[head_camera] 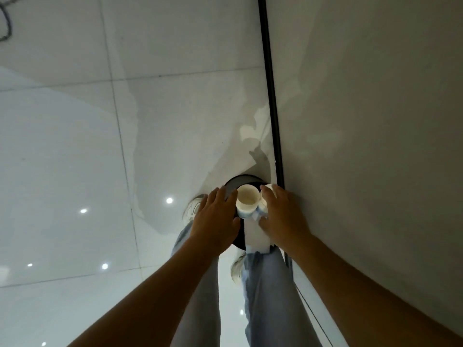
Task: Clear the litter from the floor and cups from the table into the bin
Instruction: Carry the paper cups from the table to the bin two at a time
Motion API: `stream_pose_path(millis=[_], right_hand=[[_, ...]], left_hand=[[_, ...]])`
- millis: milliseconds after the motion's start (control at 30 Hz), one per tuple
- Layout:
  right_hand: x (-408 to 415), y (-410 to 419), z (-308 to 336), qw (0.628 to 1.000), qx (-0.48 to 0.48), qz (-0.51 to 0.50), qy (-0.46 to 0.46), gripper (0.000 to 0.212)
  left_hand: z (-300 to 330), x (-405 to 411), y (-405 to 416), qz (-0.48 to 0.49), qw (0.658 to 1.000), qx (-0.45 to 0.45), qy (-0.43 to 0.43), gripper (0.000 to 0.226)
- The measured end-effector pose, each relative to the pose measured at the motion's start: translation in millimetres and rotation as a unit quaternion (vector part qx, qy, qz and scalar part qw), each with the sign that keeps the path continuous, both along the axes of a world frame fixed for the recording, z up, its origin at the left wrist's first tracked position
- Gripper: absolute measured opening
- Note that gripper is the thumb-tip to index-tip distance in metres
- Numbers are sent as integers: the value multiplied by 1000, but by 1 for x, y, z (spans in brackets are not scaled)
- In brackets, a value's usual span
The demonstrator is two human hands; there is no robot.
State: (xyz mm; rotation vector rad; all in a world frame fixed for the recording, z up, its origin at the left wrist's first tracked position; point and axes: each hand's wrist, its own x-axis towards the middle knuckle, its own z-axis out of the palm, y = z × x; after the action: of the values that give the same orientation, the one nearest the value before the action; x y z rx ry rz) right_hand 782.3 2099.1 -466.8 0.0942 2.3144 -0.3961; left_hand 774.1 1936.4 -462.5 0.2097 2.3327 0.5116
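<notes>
Glossy tile floor (75,151), wall (375,121), bin (238,182)

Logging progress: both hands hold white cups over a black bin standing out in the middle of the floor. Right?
Not quite. The head view shows the black bin against the wall, not mid-floor. The left hand and right hand do hold white cups over it.

Floor (75,146): large glossy pale tiles, thin dark grout lines running in a grid. Surface highly reflective; several small round ceiling-light reflections (169,200) show at lower left. Broad cloudy patches of lighter and darker tone cross the tiles. Right side: plain matte grey-beige wall (375,121). A narrow black strip (269,71) runs along the foot of the wall. Dark cable loop (6,23) at upper left corner.
</notes>
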Motion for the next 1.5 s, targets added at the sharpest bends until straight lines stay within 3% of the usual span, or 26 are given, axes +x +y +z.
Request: stream_pose_path(millis=[133, 367, 667, 867, 1100, 1500], right_hand=[[1, -44, 85, 999, -2, 27, 29, 64], [15, -111, 212, 982, -41, 158, 89, 62], [87, -182, 332, 930, -37, 348, 114, 60], [151, -280, 380, 871, -52, 473, 124, 57], [250, -435, 409, 769, -56, 624, 125, 56], [440, -680, 418, 651, -87, 746, 107, 57]], left_hand=[[84, 4, -29, 7, 999, -25, 20, 60], [213, 30, -83, 68, 990, -99, 79, 58], [343, 176, -158, 261, 947, -155, 109, 55], [380, 282, -221, 395, 898, -172, 87, 51], [398, 414, -329, 514, 834, -198, 40, 50], [408, 622, -521, 643, 736, -212, -2, 44]])
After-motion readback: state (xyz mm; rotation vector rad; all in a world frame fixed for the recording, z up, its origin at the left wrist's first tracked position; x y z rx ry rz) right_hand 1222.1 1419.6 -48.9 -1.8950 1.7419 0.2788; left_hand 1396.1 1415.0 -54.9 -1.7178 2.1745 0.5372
